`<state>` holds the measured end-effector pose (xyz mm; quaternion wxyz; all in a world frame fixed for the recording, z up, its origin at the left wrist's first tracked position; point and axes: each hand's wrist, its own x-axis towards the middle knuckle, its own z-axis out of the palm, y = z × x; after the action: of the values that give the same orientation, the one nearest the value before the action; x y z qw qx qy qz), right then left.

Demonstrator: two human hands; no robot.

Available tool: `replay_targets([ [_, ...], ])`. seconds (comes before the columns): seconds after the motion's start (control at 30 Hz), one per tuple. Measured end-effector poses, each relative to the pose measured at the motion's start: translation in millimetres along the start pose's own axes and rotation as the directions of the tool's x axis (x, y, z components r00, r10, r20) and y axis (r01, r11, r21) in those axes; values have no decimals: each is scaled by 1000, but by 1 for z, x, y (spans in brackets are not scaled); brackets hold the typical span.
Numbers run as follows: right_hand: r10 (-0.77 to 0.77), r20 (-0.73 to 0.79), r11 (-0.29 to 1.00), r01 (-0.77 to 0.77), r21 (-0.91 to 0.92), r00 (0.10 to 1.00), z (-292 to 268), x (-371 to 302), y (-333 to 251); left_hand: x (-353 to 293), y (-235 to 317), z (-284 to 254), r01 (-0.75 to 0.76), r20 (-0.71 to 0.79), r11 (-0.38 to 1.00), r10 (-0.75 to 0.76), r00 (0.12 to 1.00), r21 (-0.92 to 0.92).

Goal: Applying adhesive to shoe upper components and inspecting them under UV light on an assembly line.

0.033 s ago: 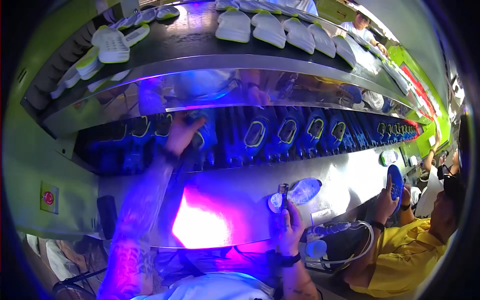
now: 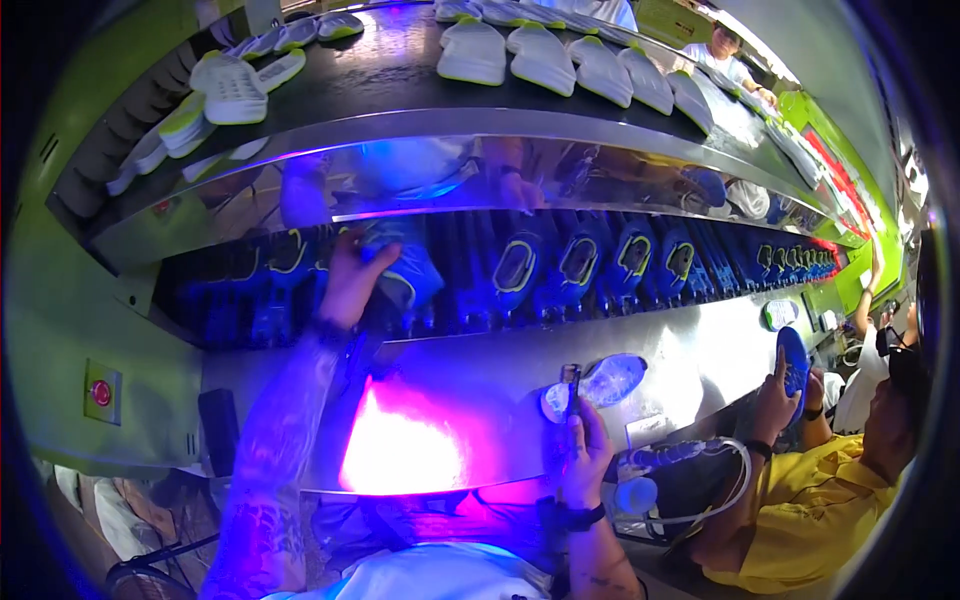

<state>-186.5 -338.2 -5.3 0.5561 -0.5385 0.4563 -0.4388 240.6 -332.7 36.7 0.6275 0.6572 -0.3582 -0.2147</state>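
My left hand (image 2: 350, 282) reaches into the dark conveyor trough and is closed on a blue shoe upper (image 2: 418, 278), thumb on its near side. The upper sits tilted among the row. To its right are other blue uppers (image 2: 516, 266) with yellow-green collar edges. My right hand (image 2: 588, 450) is lower, over the metal worktop, wrapped round a slim dark tool (image 2: 572, 382) with a shiny end; its exact kind cannot be made out. Beside that tool lies a pale shoe sole (image 2: 614, 380), partly behind the tool and lit bluish.
White soles with green edges (image 2: 472, 52) lie on the upper belt. A bright pink-violet light patch (image 2: 405, 440) covers part of the worktop (image 2: 470, 365). At right, a co-worker in yellow (image 2: 820, 510) holds a blue shoe (image 2: 793, 372). A bottle with tubing (image 2: 635, 495) stands by my right wrist.
My left hand has moved slightly left and toward me, and the blue upper shows more fully and more tilted. My right hand with the tool has hardly moved.
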Motion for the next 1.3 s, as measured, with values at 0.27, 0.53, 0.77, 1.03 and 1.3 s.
replay_targets([
  [0.27,18,134,992,-1,-129,991,36,-24,-38,-224,23,-108,-174,-252,976,137,958,-129],
  [0.53,-168,654,817,476,-326,737,106,-99,-45,-343,61,-66,-635,113,650,656,746,417],
  [0.77,-31,667,796,422,-435,745,126,-97,-38,-433,29,-71,-684,364,612,579,730,398],
  [1.03,345,646,880,5,-476,681,121,-96,-56,-436,25,-63,-779,428,485,653,625,397],
  [1.3,400,613,910,-215,-355,681,101,-129,-54,-439,22,-59,-770,354,466,697,623,436],
])
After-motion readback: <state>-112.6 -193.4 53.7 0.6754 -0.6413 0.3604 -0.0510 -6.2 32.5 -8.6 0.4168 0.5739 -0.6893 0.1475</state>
